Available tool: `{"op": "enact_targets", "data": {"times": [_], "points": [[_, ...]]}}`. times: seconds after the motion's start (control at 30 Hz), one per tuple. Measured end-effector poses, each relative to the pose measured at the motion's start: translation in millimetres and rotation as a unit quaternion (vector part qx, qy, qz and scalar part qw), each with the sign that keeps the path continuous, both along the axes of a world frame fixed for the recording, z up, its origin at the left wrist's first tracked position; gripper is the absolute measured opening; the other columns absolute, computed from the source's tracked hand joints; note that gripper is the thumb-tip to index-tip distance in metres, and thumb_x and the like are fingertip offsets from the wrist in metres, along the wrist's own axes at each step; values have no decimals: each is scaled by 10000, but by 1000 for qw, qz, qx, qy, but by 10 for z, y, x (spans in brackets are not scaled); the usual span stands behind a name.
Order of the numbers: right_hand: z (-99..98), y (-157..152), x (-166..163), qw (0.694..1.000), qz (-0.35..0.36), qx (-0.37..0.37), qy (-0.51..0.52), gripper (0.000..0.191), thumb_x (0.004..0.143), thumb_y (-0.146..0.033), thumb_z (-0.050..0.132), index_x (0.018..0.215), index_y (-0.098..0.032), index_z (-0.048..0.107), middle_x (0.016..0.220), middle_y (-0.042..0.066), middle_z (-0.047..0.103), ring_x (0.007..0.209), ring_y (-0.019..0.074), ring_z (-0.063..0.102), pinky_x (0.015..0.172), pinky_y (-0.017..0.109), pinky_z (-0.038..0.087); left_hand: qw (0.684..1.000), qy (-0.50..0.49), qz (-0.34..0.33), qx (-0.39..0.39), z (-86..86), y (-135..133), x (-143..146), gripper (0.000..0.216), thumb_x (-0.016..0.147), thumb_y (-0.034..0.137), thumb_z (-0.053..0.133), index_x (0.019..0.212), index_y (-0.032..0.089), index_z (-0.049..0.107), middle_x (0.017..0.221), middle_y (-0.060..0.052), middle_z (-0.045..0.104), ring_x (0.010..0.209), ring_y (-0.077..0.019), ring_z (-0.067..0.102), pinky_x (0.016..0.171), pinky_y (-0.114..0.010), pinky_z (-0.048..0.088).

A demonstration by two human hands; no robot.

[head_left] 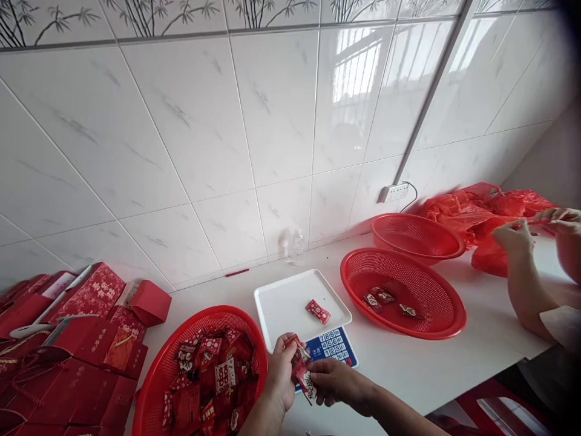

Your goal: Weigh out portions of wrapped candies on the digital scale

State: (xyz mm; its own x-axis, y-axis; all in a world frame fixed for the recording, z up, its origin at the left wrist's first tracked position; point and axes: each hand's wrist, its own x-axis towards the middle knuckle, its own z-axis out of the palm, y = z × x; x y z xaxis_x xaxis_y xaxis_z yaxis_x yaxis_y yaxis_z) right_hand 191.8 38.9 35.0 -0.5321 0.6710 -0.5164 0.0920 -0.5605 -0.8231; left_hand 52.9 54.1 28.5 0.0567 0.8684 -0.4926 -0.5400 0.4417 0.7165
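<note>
My left hand (279,375) is closed on small red printed packets (299,357), in front of a white tray. From the right, my right hand (338,383) pinches a red packet with dark lettering on white (309,387), which hangs below my fingers. The packets overlap, so I cannot tell how many there are. On the white tray (276,309) lies a single red packet (318,311). Partly behind my hands is a blue keypad with white number keys (333,346). Beside my left hand, a red basket (157,339) holds many similar packets.
A red basket (436,297) right of the tray contains a few packets. Behind it sits another red basket (415,233). Red plastic bags (476,215) lie near a co-worker's hands (517,236). Red gift boxes (68,363) are stacked at left. A power strip (394,193) is on the tiled wall.
</note>
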Motion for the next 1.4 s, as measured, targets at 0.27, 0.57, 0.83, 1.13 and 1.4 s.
{"op": "enact_targets", "data": {"times": [0.27, 0.57, 0.83, 1.13, 1.4], "points": [[-15, 314, 277, 980, -55, 104, -159, 315, 775, -444, 517, 761, -142, 605, 600, 7, 615, 523, 85, 535, 507, 203, 374, 992, 116, -43, 26, -9, 476, -87, 325, 660, 357, 681, 875, 204, 491, 821, -16, 621, 687, -126, 609, 669, -294, 504], [-96, 698, 413, 885, -74, 286, -361, 482, 798, -252, 492, 1272, -171, 462, 1370, 122, 433, 1266, 247, 357, 1032, 409, 261, 923, 368, 9, 113, -38, 616, -404, 465, 671, 230, 642, 1115, 191, 511, 1312, -104, 466, 1287, -237, 335, 1082, -342, 219], [-231, 833, 315, 833, 25, 333, -442, 486, 775, -224, 509, 1261, -217, 495, 1358, 84, 474, 1291, 291, 337, 1027, 483, 263, 753, 649, 10, 105, -518, 174, -1285, 446, 696, 229, 567, 1136, 173, 516, 1275, -116, 496, 1289, -263, 335, 1095, -396, 209], [-294, 629, 390, 807, 41, 388, -443, 432, 814, -269, 446, 1226, -178, 541, 1306, 80, 529, 1290, 277, 354, 1038, 429, 322, 748, 648, -141, -13, -786, -353, -1633, 800, 660, 244, 650, 1371, 162, 292, 1481, -180, 208, 1364, -321, 171, 1073, -405, 207], [-348, 360, 735, 835, -30, 364, -412, 439, 791, -434, 424, 1106, -196, 613, 1201, 86, 605, 1222, 286, 441, 1024, 422, 353, 818, 575, -19, -6, -564, -189, -1615, 432, 738, 125, 531, 1160, 212, 567, 1123, -133, 625, 1081, -300, 541, 943, -396, 355]]}}
